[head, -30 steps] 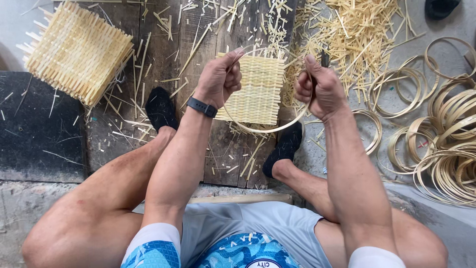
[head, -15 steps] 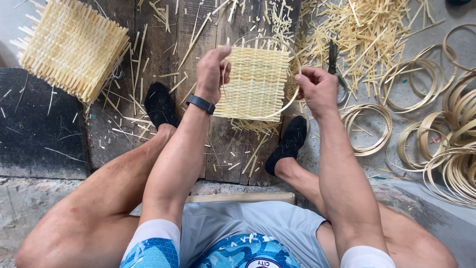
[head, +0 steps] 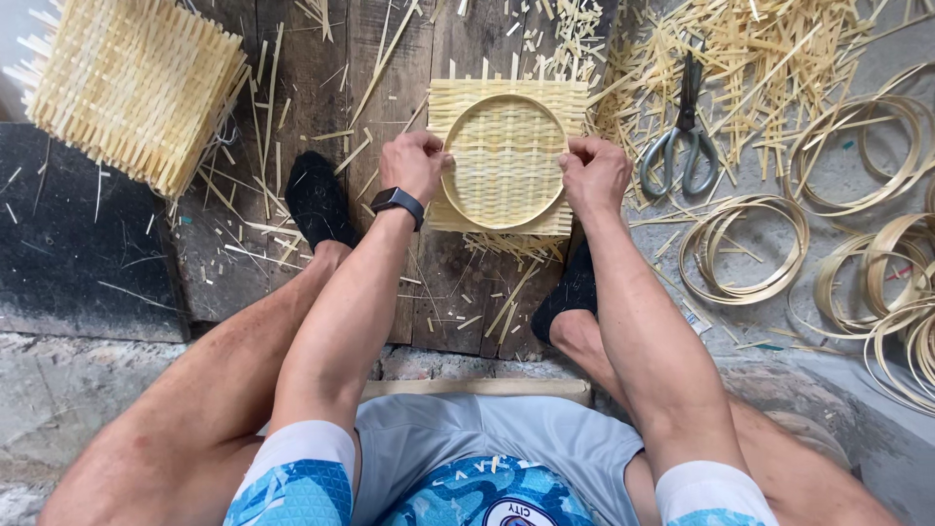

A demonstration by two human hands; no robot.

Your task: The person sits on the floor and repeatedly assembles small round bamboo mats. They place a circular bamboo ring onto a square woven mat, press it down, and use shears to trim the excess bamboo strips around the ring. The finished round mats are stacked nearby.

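A square woven bamboo mat lies on the dark wooden boards between my feet. A round bamboo hoop sits flat on top of it. My left hand, with a black watch on the wrist, grips the hoop's left edge and the mat under it. My right hand grips the hoop's right edge in the same way. Both hands press down on the two pieces together.
A stack of woven mats lies at the far left. Scissors rest on bamboo offcuts to the right. Several loose bamboo hoops lie on the grey floor at the right. My black-socked feet flank the work.
The mat was held up with the hoop loosely around it; now it lies flat on the boards with the hoop on top, both hands lowered onto its sides.
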